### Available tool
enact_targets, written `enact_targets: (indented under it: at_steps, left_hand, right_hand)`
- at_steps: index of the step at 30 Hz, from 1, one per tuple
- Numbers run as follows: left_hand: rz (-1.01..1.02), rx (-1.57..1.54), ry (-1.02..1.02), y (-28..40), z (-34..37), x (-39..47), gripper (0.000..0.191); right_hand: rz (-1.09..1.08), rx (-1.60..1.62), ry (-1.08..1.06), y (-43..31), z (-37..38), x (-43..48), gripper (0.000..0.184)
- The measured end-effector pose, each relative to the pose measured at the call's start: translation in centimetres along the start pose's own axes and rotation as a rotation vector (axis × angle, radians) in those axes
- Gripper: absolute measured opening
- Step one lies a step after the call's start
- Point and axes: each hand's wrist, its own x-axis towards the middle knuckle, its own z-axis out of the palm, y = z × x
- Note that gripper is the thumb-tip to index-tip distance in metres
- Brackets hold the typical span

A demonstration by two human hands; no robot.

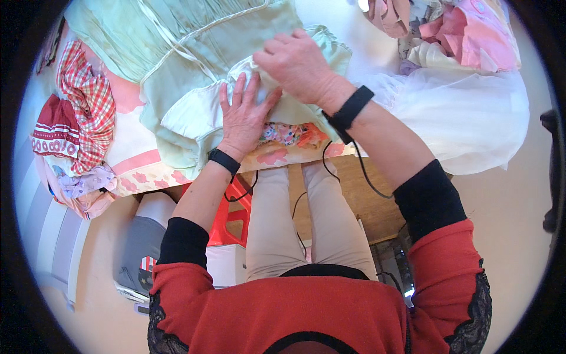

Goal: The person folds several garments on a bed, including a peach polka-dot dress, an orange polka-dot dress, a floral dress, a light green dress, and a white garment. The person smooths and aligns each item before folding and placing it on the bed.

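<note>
A pale green garment [221,40] with thin ties is spread over the table before me. My left hand [245,113] lies on it with fingers apart, pressing on its white inner fabric [194,110]. Just above and to the right, my right hand [294,62] is curled, with its knuckles up, at the edge of the white fabric; whatever is between its fingers is hidden. Beneath the garment's lower edge, near my left hand, a floral-print cloth [283,133] and an orange cloth [313,136] show.
Red checked cloth [86,110], a dark red patterned cloth [56,126] and other clothes lie at the left. White tulle [460,119] hangs over the right edge, below a pile with a pink garment [482,40]. A red plastic stool [232,217] stands below the table; black cables hang near my wrists.
</note>
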Motion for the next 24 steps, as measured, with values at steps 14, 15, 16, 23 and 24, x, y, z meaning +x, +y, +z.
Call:
enact_targets:
  at_steps: [14, 15, 16, 23, 24]
  left_hand:
    - [0.027, -0.102, 0.095, 2.1, -3.6, 0.7, 0.057]
    - [0.042, -0.158, 0.117, 2.4, -3.9, 0.7, 0.058]
    - [0.058, -0.213, 0.135, 3.0, -4.1, 0.8, 0.059]
    - [0.058, -0.181, 0.157, 5.6, -3.1, 3.9, 0.065]
    - [0.015, -0.178, 0.169, 5.6, -2.7, 4.5, 0.065]
  right_hand:
    - [1.085, 0.514, 0.171, 2.6, -1.9, -12.3, 0.046]
    - [1.156, 0.555, 0.110, 2.5, -1.2, -13.0, 0.051]
    - [1.090, 0.550, 0.094, 2.8, -0.5, -13.1, 0.064]
    - [1.161, 1.379, 0.185, 4.4, 2.2, -10.9, 0.045]
    - [1.197, 1.409, 0.204, 4.3, 2.0, -10.8, 0.043]
